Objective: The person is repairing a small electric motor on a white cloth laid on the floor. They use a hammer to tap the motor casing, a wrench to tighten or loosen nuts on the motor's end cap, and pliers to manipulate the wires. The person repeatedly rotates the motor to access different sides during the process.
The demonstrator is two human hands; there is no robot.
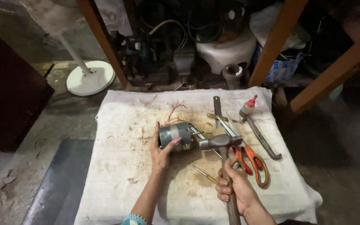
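My left hand (160,152) grips a small grey cylindrical electric motor (175,134) that lies on its side on a stained white cloth (121,166); red wires trail from its far end and a shaft sticks out to the right. My right hand (234,189) is closed around the wooden handle of a hammer (221,142). The hammer's metal head hovers right beside the motor's shaft end.
Orange-handled scissors (251,160), a screwdriver with a yellow handle (205,174), a curved metal bar (263,139), a flat metal file (217,109) and a small red-capped bottle (248,106) lie on the cloth. Wooden posts, a white fan base (90,78) and cluttered parts stand behind.
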